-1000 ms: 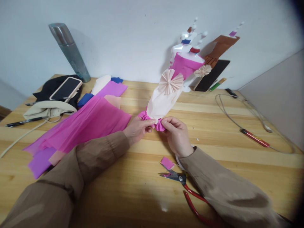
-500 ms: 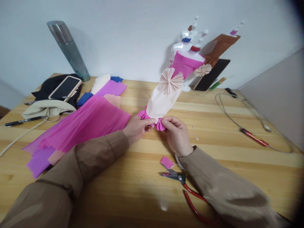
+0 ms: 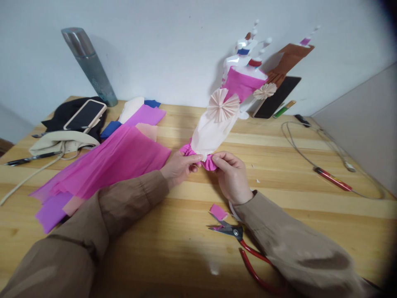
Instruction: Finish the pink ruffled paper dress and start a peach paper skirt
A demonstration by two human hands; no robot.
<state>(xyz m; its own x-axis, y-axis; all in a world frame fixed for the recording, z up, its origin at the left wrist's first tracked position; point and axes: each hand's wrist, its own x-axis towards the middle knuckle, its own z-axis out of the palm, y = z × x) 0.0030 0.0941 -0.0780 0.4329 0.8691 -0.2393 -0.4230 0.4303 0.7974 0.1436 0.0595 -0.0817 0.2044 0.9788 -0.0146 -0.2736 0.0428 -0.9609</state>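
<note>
A small dress form (image 3: 245, 87) leans away from me, with a pink bodice, a red neck cap and a pale skirt (image 3: 211, 132). A cream pleated paper rosette (image 3: 223, 105) sits at its waist. Gathered pink crepe paper trim (image 3: 209, 163) runs along the skirt's lower edge. My left hand (image 3: 180, 167) pinches this trim against the hem, thumb on top. Just to the right, my right hand (image 3: 232, 174) pinches the trim's other part between thumb and forefinger. Below my right wrist, red-handled scissors (image 3: 237, 232) lie with blades apart beside a pink scrap (image 3: 218, 212).
Pink crepe sheets (image 3: 120, 161) spread at left, near a phone (image 3: 85, 115) and a pouch (image 3: 62, 142). A bottle (image 3: 89, 66) stands by the wall. Behind are a brown-dressed form (image 3: 290, 60) and a black slab (image 3: 276, 99). A corded red-handled tool (image 3: 333, 179) lies right.
Almost nothing differs. The pink trim between my hands has shifted very slightly; both hands keep their pinch in the same place.
</note>
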